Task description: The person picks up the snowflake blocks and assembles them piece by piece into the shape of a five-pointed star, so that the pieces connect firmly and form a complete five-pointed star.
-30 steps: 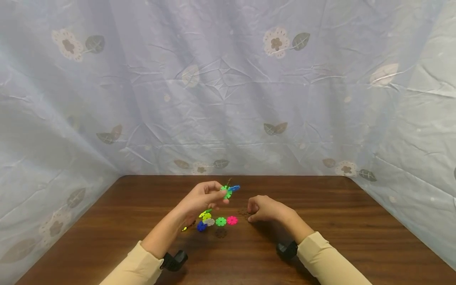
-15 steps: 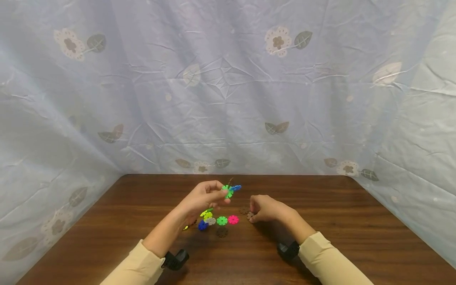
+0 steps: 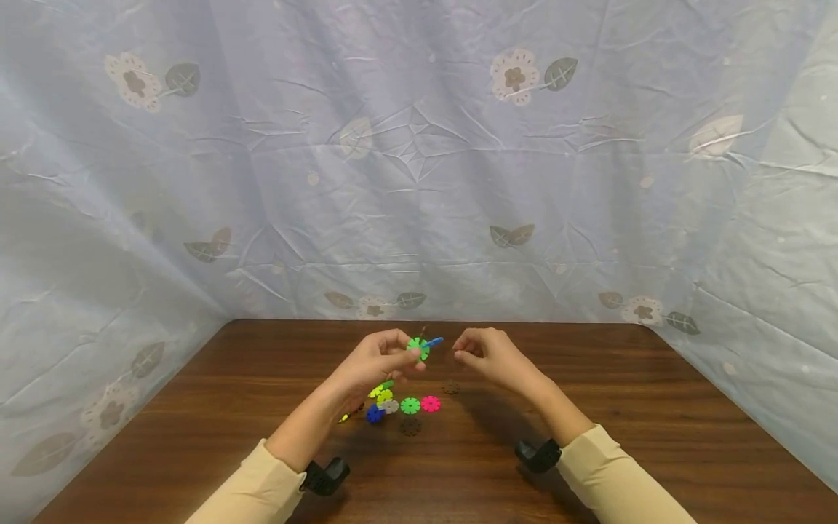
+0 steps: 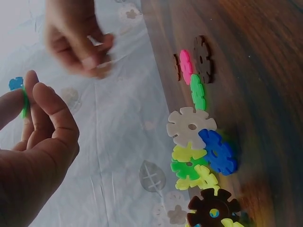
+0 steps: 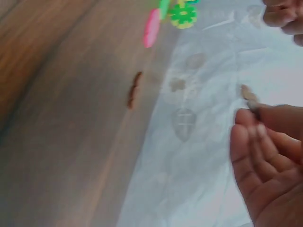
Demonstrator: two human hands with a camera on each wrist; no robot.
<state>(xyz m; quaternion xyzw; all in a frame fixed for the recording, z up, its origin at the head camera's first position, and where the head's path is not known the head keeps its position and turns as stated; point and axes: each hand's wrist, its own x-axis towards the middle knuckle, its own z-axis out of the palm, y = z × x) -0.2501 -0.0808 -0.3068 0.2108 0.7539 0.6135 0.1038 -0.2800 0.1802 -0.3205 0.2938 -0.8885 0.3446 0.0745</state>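
My left hand (image 3: 369,367) pinches a green notched plastic disc (image 3: 417,348) above the table. A blue disc (image 3: 433,341) and a brown disc (image 3: 424,331) are slotted into its edge. Level with it on the right, my right hand (image 3: 496,360) pinches a brown notched disc (image 5: 249,96) between thumb and forefinger, seen edge-on in the right wrist view. Below lie a loose green disc (image 3: 410,406), a pink disc (image 3: 431,404), a dark brown disc (image 3: 410,426) and another brown disc (image 3: 450,387).
Under my left forearm is a cluster of discs: white (image 4: 191,126), blue (image 4: 218,152), yellow (image 4: 206,177) and dark brown (image 4: 208,208), overlapping or joined. They rest on a brown wooden table (image 3: 622,422). A flowered curtain (image 3: 419,196) hangs behind and at both sides.
My right hand has picked a brown disc off the table and risen with it to the height of the left hand. My left hand has stayed nearly still with its joined discs.
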